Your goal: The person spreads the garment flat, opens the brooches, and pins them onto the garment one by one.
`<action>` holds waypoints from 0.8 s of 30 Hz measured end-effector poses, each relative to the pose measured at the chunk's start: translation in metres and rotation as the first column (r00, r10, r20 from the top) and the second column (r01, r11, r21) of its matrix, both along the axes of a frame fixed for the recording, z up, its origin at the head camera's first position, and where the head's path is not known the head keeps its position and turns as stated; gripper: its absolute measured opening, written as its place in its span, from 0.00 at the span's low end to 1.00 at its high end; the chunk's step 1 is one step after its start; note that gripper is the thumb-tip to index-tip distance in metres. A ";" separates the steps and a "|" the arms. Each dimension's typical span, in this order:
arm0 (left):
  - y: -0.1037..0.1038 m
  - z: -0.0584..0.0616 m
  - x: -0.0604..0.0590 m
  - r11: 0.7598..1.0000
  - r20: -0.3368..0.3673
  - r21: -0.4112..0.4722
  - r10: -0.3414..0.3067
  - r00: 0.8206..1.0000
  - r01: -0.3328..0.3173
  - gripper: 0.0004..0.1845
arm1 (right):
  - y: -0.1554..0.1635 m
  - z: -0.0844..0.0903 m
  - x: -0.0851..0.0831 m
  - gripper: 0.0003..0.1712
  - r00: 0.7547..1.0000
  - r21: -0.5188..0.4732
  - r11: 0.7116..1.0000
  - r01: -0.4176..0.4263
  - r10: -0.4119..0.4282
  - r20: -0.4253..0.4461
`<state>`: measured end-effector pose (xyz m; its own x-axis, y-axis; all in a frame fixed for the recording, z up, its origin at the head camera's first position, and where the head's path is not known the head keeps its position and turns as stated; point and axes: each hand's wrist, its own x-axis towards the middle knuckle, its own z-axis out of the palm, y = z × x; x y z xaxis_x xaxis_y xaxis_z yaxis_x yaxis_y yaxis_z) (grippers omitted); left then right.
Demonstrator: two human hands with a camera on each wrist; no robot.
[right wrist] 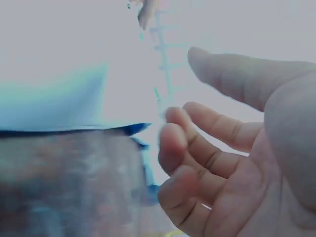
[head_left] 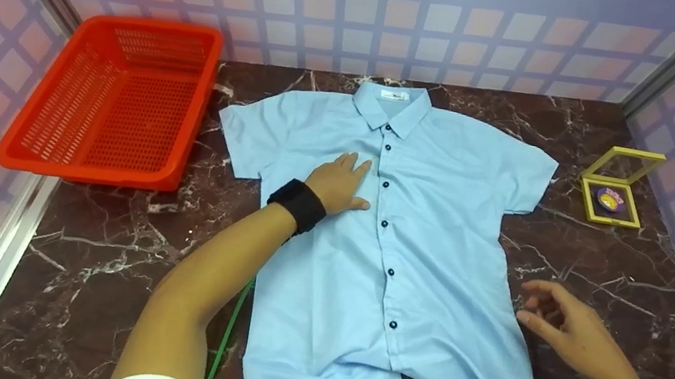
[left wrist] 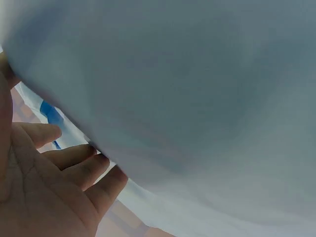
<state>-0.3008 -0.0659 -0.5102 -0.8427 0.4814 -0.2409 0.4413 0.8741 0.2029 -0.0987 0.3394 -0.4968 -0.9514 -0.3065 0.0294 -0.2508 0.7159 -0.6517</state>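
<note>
A light blue short-sleeved shirt (head_left: 447, 259) lies front up on the dark marbled table, collar toward the back wall. Its dark buttons are done up, and the hem is rumpled, with the lower left corner turned. My left hand (head_left: 338, 183) rests on the chest beside the button strip, fingers extended. The left wrist view has pale cloth across most of it, with the left fingers (left wrist: 106, 190) at its edge. Just off the shirt's right side hangs my right hand (head_left: 577, 332), fingers loosely bent and holding nothing; the right wrist view also has the palm (right wrist: 256, 187) bare.
A red plastic basket (head_left: 194, 108) stands at the back left. On the right is a small yellow frame-like case (head_left: 614, 221), its lid raised, with a round purple badge inside. A green cord (head_left: 226, 340) runs beside the left forearm. Tiled-pattern walls (head_left: 363, 19) enclose the table.
</note>
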 end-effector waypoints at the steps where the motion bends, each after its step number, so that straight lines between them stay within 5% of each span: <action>1: -0.003 -0.001 0.001 1.000 0.007 0.004 0.002 1.000 -0.002 0.46 | 0.000 0.004 -0.004 0.22 1.000 0.005 1.000 -0.012 0.012 0.016; 11: -0.061 0.001 0.000 0.994 0.005 0.017 0.107 0.994 -0.107 0.44 | 0.003 0.038 -0.054 0.23 0.997 0.030 0.997 -0.066 0.064 0.053; 18: -0.084 0.003 -0.003 0.977 0.000 0.038 0.210 0.978 -0.210 0.46 | 0.002 0.039 -0.112 0.31 0.991 0.047 0.998 0.034 -0.040 0.129; 24: -0.094 0.002 -0.007 0.953 0.010 0.014 0.303 0.953 -0.303 0.50 | -0.004 0.040 -0.153 0.38 0.990 0.084 0.996 0.038 -0.050 0.135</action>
